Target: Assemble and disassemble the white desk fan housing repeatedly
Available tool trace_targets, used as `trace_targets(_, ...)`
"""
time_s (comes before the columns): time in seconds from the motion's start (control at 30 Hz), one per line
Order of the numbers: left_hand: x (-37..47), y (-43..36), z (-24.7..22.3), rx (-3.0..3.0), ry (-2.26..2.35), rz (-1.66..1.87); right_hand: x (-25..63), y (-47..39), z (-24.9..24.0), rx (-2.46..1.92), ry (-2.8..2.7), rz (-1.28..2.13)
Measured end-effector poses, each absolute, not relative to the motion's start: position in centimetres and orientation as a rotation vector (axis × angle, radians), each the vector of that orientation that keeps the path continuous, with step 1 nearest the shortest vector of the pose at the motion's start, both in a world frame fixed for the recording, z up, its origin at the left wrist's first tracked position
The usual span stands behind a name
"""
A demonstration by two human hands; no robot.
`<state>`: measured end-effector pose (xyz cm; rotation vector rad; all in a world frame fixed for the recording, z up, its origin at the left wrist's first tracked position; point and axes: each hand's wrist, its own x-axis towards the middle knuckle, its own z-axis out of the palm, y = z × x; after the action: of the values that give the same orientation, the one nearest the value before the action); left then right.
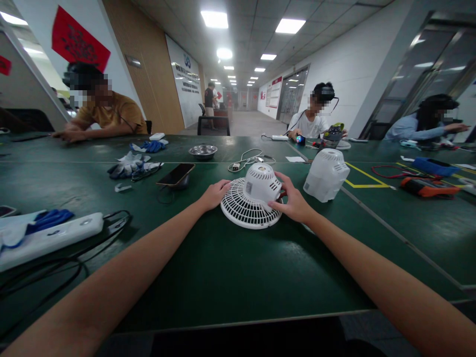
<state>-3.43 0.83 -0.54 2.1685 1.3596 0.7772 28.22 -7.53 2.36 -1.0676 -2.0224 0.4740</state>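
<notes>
A white fan head (256,196) with a round slotted grille and a domed motor housing lies grille-down on the green table (238,277), straight ahead of me. My left hand (215,195) holds the grille's left rim, the fingertips on its edge. On the other side my right hand (293,201) grips the housing's right side, thumb in front and fingers behind. A white cable (247,159) lies coiled just behind the fan head. To the right of it stands a translucent white plastic housing (327,176).
Left: a phone (177,175), gloves (130,164), a metal bowl (203,151) and a white power strip (55,238) with black cables. Right: an orange multimeter (427,187) and a blue tray (435,166). Several people sit around the table's far side.
</notes>
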Motion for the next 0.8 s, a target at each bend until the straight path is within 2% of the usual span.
trace_targets(0.8, -3.54, 1.00, -0.98, 2.198, 1.331, 0.813, 28.30, -7.43, 2.45, -1.073, -2.037, 0.462)
